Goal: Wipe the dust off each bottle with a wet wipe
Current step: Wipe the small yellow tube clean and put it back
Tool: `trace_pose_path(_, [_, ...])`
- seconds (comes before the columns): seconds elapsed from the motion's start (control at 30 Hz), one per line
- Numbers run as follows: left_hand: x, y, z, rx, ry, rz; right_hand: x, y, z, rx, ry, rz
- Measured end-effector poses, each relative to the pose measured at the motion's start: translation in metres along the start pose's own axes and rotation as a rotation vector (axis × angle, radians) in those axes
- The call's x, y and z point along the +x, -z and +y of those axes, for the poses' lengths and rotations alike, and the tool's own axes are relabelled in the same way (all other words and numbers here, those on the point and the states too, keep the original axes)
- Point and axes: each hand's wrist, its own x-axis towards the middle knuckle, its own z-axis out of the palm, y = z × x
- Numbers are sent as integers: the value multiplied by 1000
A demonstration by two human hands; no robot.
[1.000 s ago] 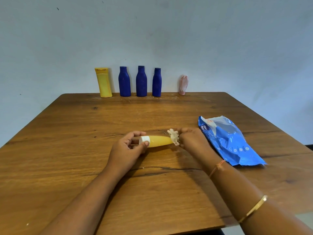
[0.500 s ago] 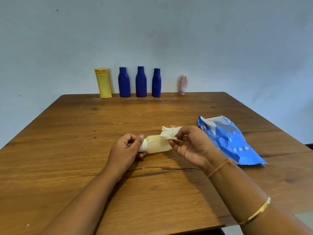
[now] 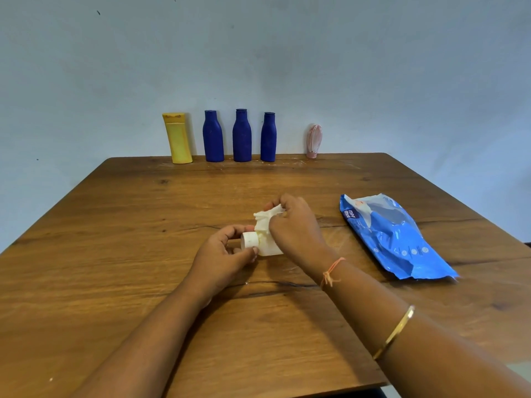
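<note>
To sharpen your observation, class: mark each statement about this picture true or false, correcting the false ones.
1. Three blue bottles stand at the table's far edge. True.
2. The wipe pack lies left of the small bottle. False: it lies to its right.
3. The left hand holds the small bottle by its white cap. True.
4. The right hand is empty. False: it grips a wipe against the small bottle.
5. The yellow bottle lies on its side. False: it stands upright.

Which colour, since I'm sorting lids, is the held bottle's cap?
White cap, clearest in the head view.
</note>
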Motion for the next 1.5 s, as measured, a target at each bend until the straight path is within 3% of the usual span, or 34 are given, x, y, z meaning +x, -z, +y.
trace_pose_path(0.23, [-1,-1,3,44,-47,-6,-7,-8,9,-631,414,-38])
trace_pose_path(0.33, [-2,-1,5,101,-58,-1,-9,-9,13,-751,523,-128])
trace_pose_path(0.43, [-2,0,5,152,-102,9,-13,-14,15,-785,544,-219])
trace_pose_path(0.6, [-3,2,3,172,-101,22,-18,-15,17,-746,551,-201])
trace_pose_path(1.13, [-5,1,6,228,-83,29,-3,25,30,-550,92,-183])
trace_pose_path(1.5, [-4,2,2,130,-66,28,-21,-12,18,-658,471,-266])
